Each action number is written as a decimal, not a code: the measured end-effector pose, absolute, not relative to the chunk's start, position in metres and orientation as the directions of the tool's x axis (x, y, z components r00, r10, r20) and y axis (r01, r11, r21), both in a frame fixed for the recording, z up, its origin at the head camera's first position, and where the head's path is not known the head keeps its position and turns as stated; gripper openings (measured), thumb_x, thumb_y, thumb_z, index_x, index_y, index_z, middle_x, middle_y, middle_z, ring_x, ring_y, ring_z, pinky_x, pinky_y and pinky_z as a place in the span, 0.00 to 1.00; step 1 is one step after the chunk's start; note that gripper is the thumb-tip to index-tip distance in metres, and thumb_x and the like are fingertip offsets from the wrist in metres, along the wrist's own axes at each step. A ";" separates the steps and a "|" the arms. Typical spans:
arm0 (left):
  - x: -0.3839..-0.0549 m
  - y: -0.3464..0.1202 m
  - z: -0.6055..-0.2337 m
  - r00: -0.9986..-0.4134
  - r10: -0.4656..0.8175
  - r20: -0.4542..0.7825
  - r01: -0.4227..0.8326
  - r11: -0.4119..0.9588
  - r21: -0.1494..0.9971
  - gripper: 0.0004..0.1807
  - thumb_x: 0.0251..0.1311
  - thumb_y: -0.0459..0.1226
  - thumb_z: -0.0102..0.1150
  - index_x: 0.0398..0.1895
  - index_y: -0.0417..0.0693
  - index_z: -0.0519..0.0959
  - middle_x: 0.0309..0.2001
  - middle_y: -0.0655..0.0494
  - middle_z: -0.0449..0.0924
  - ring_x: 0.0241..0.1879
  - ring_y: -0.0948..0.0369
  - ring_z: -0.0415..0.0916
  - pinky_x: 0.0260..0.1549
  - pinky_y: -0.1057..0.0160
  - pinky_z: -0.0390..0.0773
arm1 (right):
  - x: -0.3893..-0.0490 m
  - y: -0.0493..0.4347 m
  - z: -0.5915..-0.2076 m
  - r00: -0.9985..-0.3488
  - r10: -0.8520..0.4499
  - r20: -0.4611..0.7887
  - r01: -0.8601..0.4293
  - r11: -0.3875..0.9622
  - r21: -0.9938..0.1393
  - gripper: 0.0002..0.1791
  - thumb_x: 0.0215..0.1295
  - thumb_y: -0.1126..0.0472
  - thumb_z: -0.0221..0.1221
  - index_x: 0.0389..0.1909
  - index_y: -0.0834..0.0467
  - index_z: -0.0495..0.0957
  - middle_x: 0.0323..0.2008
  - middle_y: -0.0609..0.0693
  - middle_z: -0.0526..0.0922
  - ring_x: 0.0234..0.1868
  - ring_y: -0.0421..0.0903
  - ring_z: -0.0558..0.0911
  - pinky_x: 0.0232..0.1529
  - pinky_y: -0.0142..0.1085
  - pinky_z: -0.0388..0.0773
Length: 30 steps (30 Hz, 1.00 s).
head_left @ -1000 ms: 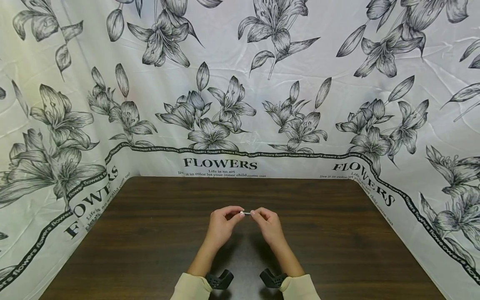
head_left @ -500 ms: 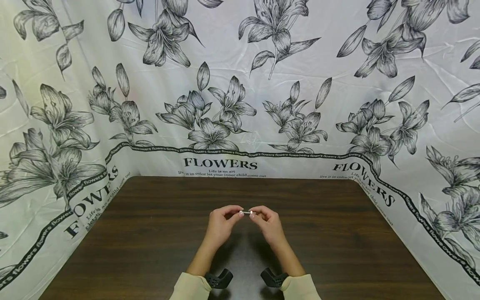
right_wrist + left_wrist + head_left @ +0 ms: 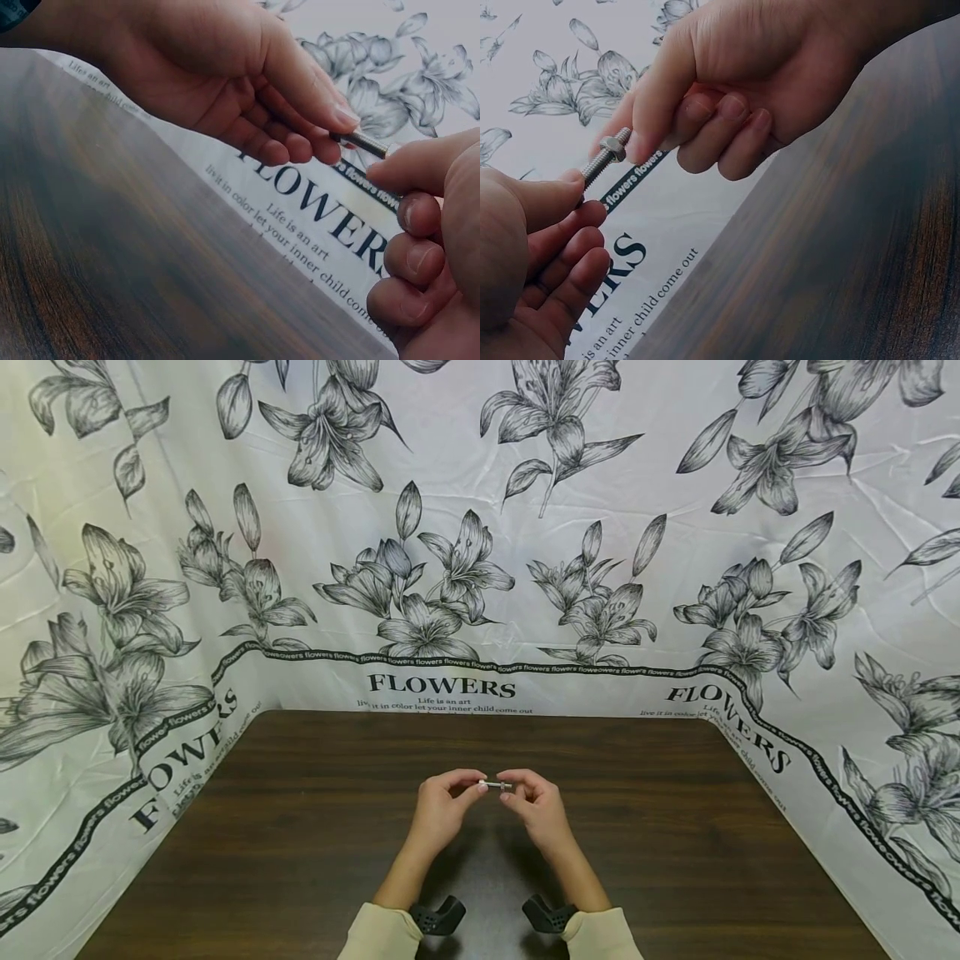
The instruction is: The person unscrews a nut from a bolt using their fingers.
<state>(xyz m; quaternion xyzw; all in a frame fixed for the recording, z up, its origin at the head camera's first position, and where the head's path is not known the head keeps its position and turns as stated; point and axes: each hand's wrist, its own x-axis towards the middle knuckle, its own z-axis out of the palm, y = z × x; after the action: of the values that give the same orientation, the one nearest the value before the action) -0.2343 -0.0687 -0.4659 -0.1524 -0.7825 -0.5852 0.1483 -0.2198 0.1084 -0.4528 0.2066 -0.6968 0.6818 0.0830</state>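
Note:
A silver threaded bolt [image 3: 596, 169] lies roughly level above the table, between the two hands. Its one end is pinched between thumb and index finger of my left hand [image 3: 441, 810], which hide the head. A hex nut [image 3: 613, 148] sits on the shaft near the other end, with a short stretch of thread past it. My right hand [image 3: 542, 810] has its thumb and index finger about the nut, its other fingers curled inward. In the right wrist view the bolt's shaft [image 3: 369, 143] shows between both thumbs; fingers partly cover the nut there.
Below the hands is a dark wood-grain table [image 3: 315, 827]. White cloth [image 3: 600, 468] printed with black lilies and lettering hangs along its back and sides. Each wrist wears a black camera mount, such as the left mount [image 3: 438, 917], beside a cream sleeve [image 3: 382, 933].
One second ago the right fingertips covered that end of the bolt. Since then they have parted slightly, so the nut and bolt end show between them. The left hand keeps its grip.

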 end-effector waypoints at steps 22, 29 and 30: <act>-0.234 -0.067 -0.466 -0.905 0.093 0.416 0.424 0.276 0.862 0.04 0.56 0.33 0.68 0.36 0.46 0.86 0.29 0.62 0.83 0.28 0.64 0.79 0.31 0.65 0.78 | -0.218 0.107 -0.450 -0.967 -0.117 0.224 -0.234 0.072 -0.970 0.16 0.70 0.63 0.57 0.33 0.75 0.79 0.14 0.44 0.65 0.17 0.37 0.63 0.21 0.29 0.60; -0.236 -0.067 -0.468 -0.907 0.088 0.412 0.420 0.266 0.868 0.06 0.57 0.33 0.68 0.36 0.41 0.86 0.29 0.60 0.83 0.29 0.58 0.79 0.31 0.61 0.79 | -0.219 0.107 -0.451 -0.960 -0.121 0.252 -0.256 0.024 -0.966 0.09 0.67 0.67 0.59 0.32 0.71 0.80 0.15 0.44 0.66 0.17 0.37 0.64 0.20 0.29 0.61; -0.236 -0.068 -0.469 -0.906 0.088 0.414 0.422 0.262 0.868 0.06 0.57 0.33 0.68 0.36 0.41 0.85 0.29 0.60 0.83 0.30 0.57 0.80 0.31 0.60 0.79 | -0.219 0.108 -0.452 -0.958 -0.124 0.257 -0.261 0.017 -0.965 0.09 0.67 0.67 0.59 0.34 0.71 0.80 0.15 0.44 0.66 0.17 0.37 0.64 0.20 0.29 0.61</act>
<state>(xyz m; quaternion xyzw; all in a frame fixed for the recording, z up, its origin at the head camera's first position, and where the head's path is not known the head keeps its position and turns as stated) -0.2355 -0.0676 -0.4685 -0.1633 -0.7814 -0.5851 0.1427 -0.2190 0.1076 -0.4517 0.1353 -0.7113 0.6879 0.0497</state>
